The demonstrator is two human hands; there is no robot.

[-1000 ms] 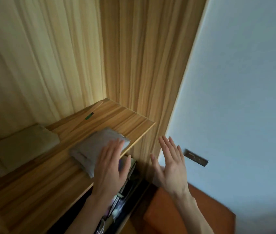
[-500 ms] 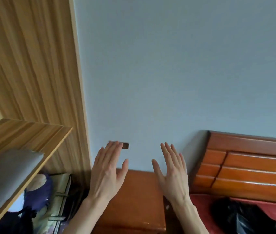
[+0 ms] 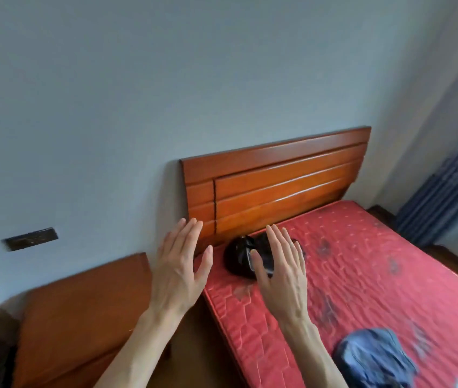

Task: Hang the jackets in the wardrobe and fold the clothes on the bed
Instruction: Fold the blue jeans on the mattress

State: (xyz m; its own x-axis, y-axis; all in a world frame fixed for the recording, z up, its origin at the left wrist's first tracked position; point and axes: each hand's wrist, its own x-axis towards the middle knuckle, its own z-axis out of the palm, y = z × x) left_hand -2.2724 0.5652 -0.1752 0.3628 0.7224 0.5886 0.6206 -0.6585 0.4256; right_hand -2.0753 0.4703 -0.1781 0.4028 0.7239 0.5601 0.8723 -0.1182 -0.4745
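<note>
My left hand (image 3: 180, 266) and my right hand (image 3: 282, 271) are raised in front of me, palms forward, fingers spread, holding nothing. Beyond them lies the bed with a red quilted mattress (image 3: 362, 264). A crumpled blue garment (image 3: 373, 357) rests on the mattress at the lower right. A shiny black bundle (image 3: 240, 254) sits near the headboard, partly hidden by my right hand. The wardrobe is out of view.
An orange-brown wooden headboard (image 3: 275, 183) stands against the pale blue wall. A matching bedside table (image 3: 82, 312) is at the lower left, next to the bed. A dark wall plate (image 3: 30, 238) is on the left, blue striped curtains (image 3: 449, 189) at the far right.
The view has swung right from the wardrobe shelf with the folded grey cloth to the bed. My left hand left that cloth; both hands stay raised and empty.
</note>
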